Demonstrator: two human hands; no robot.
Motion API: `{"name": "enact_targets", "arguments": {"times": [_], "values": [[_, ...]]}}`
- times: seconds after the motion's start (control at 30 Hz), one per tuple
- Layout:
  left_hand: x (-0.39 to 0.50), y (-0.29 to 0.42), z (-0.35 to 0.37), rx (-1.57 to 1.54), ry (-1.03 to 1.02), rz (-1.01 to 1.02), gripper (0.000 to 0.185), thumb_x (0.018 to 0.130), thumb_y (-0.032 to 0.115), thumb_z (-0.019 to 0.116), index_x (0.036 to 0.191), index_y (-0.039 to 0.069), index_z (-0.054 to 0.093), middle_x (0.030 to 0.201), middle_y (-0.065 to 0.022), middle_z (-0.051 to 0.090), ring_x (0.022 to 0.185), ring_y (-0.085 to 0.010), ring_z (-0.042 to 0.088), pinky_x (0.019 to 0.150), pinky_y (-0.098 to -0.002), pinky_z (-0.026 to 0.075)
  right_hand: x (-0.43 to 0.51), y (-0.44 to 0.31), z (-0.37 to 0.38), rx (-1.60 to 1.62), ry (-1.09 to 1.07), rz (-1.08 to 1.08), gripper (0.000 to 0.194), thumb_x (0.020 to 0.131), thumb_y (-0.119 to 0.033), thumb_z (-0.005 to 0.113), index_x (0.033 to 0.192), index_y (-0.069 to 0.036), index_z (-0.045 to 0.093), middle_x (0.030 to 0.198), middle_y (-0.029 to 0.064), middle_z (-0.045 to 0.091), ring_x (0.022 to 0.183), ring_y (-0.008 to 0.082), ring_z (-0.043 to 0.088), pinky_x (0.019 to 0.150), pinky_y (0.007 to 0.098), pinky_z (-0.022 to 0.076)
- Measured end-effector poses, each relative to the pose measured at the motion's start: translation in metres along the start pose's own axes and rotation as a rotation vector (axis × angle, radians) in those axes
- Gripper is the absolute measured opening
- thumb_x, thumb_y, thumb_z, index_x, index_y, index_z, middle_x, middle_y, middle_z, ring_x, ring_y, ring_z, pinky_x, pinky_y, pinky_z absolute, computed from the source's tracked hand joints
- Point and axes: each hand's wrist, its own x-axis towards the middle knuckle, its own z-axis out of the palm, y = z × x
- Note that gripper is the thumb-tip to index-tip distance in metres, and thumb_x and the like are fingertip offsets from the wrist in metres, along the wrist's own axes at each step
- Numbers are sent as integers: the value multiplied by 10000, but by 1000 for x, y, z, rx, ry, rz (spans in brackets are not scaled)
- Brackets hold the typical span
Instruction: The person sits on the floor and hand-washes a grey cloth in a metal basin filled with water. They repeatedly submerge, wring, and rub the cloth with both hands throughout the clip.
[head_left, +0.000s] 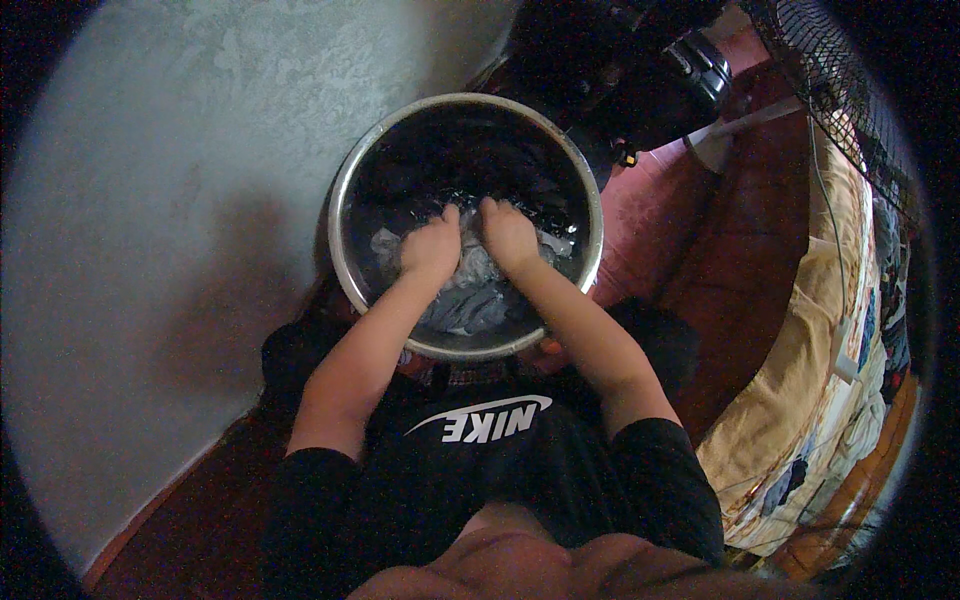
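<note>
A round metal basin (343, 180) with a shiny rim stands right before me, between my knees. Water and wet cloth fill it. Light grey fabric (474, 266) is bunched between my two hands, and a darker grey piece (469, 309) lies nearer to me. Toward the far side the contents are too dark to make out. My left hand (431, 244) has its fingers curled down around the light fabric. My right hand (510, 234) grips the same bunch from the other side, close beside the left. The fingertips of both are partly hidden by water and cloth.
A pale wall (187, 135) rises close on the left. At the upper right are a black glossy container (697, 75) and a wire fan guard (821, 52). Along the right runs a bed with a tan cover (780, 352) and a cable (834, 225). The floor (645, 202) is reddish.
</note>
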Motion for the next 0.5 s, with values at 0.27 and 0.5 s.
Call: {"name": "enact_targets", "arguments": {"times": [0.27, 0.5], "values": [[13, -18, 14, -766, 489, 26, 260, 811, 273, 566, 810, 14, 564, 800, -191, 606, 772, -333, 598, 659, -393, 450, 16, 16, -34, 1122, -416, 285, 400, 810, -409, 600, 849, -12, 623, 749, 68, 613, 647, 142, 543, 611, 301, 445], [-37, 35, -1, -690, 713, 431, 226, 831, 283, 537, 736, 79, 553, 650, -191, 581, 634, -390, 574, 543, -458, 441, -3, -6, -6, 1576, -286, 403, 417, 879, -462, 459, 881, -68, 594, 782, 23, 563, 721, 123, 487, 652, 287, 394]]}}
